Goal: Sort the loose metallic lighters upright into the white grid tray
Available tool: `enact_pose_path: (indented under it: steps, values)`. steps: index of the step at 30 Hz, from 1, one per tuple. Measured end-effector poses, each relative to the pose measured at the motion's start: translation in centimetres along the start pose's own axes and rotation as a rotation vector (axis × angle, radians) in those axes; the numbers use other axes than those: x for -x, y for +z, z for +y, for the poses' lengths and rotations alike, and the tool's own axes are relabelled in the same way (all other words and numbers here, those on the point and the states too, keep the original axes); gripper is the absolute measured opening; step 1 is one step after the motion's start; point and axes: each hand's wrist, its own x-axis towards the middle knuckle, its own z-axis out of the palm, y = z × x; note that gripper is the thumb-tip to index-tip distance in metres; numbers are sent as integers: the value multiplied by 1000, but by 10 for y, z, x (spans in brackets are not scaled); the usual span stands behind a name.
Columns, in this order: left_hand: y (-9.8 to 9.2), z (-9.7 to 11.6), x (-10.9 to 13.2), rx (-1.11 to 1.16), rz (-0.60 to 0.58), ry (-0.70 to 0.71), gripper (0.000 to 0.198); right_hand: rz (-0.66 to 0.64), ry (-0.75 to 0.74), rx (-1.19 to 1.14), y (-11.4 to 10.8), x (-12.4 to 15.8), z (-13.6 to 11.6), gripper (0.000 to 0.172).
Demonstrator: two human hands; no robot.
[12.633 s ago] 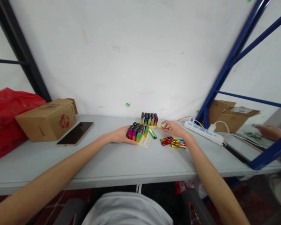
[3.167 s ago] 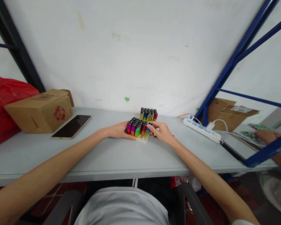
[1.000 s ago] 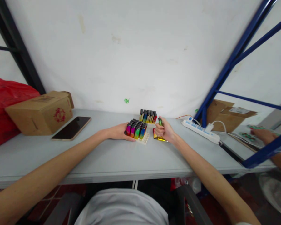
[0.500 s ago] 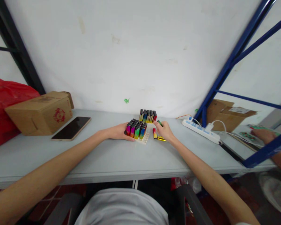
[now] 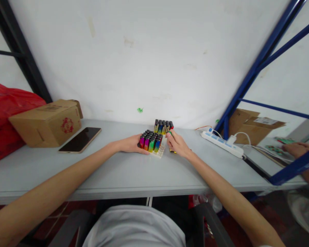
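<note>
Several upright lighters (image 5: 151,141) with rainbow-coloured bodies and black tops stand in a pale slotted tray (image 5: 158,154). My left hand (image 5: 130,144) grips the tray's left side, thumb along the front, its other fingers mostly hidden behind the lighters. At the tray's right edge, my right hand (image 5: 177,142) pinches a lighter, of which only a bit of green (image 5: 170,132) shows between the fingers. Below that hand lies a loose gold-coloured lighter (image 5: 172,151), mostly covered. A second block of upright lighters (image 5: 164,127) stands just behind, near the wall.
To the left lie a dark phone (image 5: 80,140), a cardboard box (image 5: 46,121) and a red bag (image 5: 9,116). A white power strip (image 5: 222,143) with cables is on the right, beside a blue metal frame (image 5: 247,82). Beyond it, another person's hand (image 5: 297,149) is at work.
My right hand has moved slightly left to the tray's edge with the lighter, now covering most of the loose ones on the table. My left hand stays at the tray.
</note>
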Motion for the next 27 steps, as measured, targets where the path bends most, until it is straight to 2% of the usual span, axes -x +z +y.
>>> enact_pose_path:
  steps: [6, 11, 15, 17, 22, 27]
  values:
    - [0, 1, 0, -14, 4, 6, 72, 42, -269, 365, -5, 0, -11, 46]
    - [0, 1, -1, 9, 0, 13, 68, -35, -195, 371, -5, 2, -9, 44]
    - [1, -1, 0, 34, -2, 14, 70, -95, -96, 94, 1, 3, -5, 42]
    - [2, -2, 0, 23, 9, 13, 72, -123, -99, 45, 4, 3, -6, 42]
    - [1, -5, -1, -10, 27, 15, 73, -76, -211, 349, 4, 0, -10, 45]
    - [1, 1, -1, 9, 15, 25, 72, -90, -253, 419, -1, 1, -10, 41]
